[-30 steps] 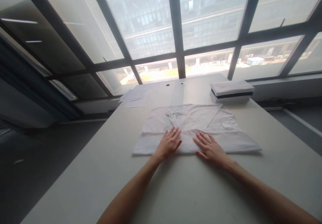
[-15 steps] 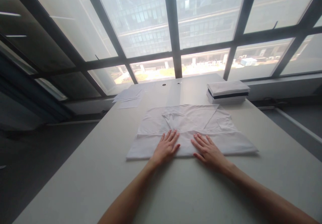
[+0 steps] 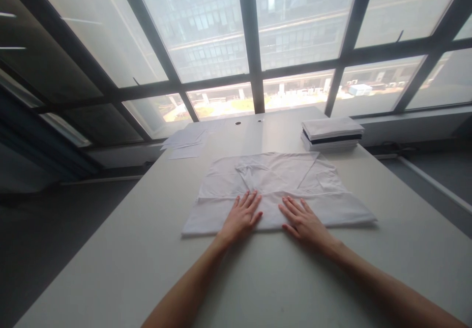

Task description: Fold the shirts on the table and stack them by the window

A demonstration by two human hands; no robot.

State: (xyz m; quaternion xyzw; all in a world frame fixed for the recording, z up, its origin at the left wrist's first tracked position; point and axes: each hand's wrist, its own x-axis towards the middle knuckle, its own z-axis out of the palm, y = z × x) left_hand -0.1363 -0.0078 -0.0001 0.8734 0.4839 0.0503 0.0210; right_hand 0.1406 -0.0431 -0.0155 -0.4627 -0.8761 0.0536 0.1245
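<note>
A white garment, by its look a shirt (image 3: pixel 280 175), lies partly folded on the white table (image 3: pixel 121 264). Its near edge is turned up in a wide band, and creases run across the far part. My left hand (image 3: pixel 241 217) rests flat on the band, left of the middle, fingers stretched out toward the far side. To its right, my right hand (image 3: pixel 302 220) also lies flat on the band with its fingers spread. Neither hand grips the cloth. The fabric under both palms is hidden.
A stack of folded cloths (image 3: pixel 332 134), white with a dark layer, sits at the table's far right. Loose white sheets (image 3: pixel 184 141) lie at the far left. Behind the table's far end stands a large framed window (image 3: pixel 254 67).
Both hands stay flat on the folded band of the shirt. The whole view has shifted very slightly; nothing on the table has visibly moved.
</note>
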